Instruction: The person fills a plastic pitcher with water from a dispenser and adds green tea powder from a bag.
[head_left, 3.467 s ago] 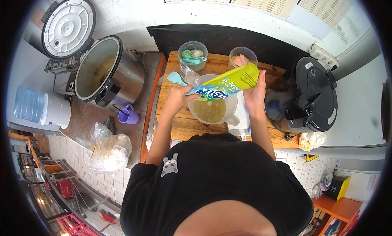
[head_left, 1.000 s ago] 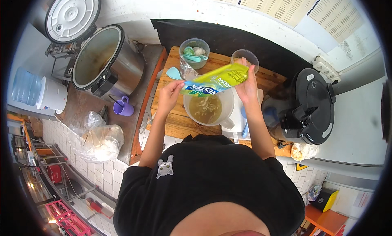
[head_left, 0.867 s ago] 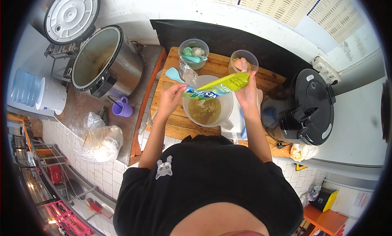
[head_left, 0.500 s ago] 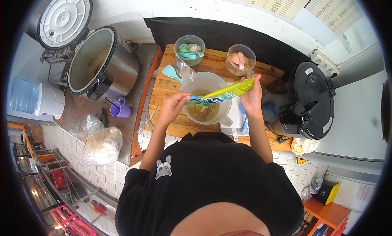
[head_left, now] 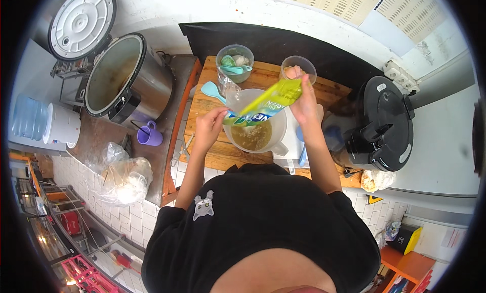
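Observation:
A green and blue foil sachet (head_left: 273,101) is stretched between my two hands above a translucent plastic jug (head_left: 280,131). My left hand (head_left: 208,127) pinches its lower left end. At its upper right end, my right hand (head_left: 304,108) grips the edge. In the jug lies a murky brownish-yellow liquid (head_left: 249,137) with pale clumps on top. A light blue spatula (head_left: 212,91) rests on the wooden table left of the jug. Behind it stand a clear tub (head_left: 218,56) with a turquoise scoop (head_left: 235,69) and another clear tub (head_left: 312,65) with a pink scoop.
A large open steel cooker (head_left: 154,80) and a purple mug (head_left: 150,135) stand on the left counter, near a plastic bag (head_left: 129,181). A black-lidded cooker (head_left: 387,123) is at the right. Scissors (head_left: 187,145) lie by the table's left edge.
The sachet has been lifted at its right end and tilts more steeply, its left end lower. My right hand has risen; my left hand has shifted slightly left.

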`<state>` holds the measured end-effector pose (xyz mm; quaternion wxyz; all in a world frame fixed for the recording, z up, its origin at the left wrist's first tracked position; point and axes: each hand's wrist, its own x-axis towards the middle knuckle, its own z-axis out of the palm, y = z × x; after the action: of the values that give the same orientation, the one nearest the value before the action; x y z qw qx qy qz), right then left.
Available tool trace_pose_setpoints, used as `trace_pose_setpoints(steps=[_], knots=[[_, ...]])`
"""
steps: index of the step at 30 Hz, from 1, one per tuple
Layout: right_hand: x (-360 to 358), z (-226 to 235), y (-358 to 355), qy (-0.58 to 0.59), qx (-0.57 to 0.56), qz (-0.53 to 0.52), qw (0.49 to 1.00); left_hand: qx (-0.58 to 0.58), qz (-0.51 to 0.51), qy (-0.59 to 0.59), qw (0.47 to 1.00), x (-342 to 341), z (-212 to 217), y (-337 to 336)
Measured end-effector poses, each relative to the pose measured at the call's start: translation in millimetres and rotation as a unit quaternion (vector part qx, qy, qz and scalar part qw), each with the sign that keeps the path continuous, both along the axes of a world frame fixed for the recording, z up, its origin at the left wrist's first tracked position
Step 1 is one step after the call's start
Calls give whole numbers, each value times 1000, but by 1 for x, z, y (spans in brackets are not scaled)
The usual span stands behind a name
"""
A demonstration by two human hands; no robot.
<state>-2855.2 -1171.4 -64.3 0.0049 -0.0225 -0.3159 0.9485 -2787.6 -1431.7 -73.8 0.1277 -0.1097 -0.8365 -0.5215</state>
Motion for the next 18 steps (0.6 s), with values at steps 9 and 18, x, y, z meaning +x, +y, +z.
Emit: trace_pose_setpoints(steps=[9,18], knots=[[-14,-12,-11,45,-29,3,999,26,36,21,999,-17,0,-5],[-18,-21,3,62,-43,0,997,70,0,-28,997,-15,-10,1]])
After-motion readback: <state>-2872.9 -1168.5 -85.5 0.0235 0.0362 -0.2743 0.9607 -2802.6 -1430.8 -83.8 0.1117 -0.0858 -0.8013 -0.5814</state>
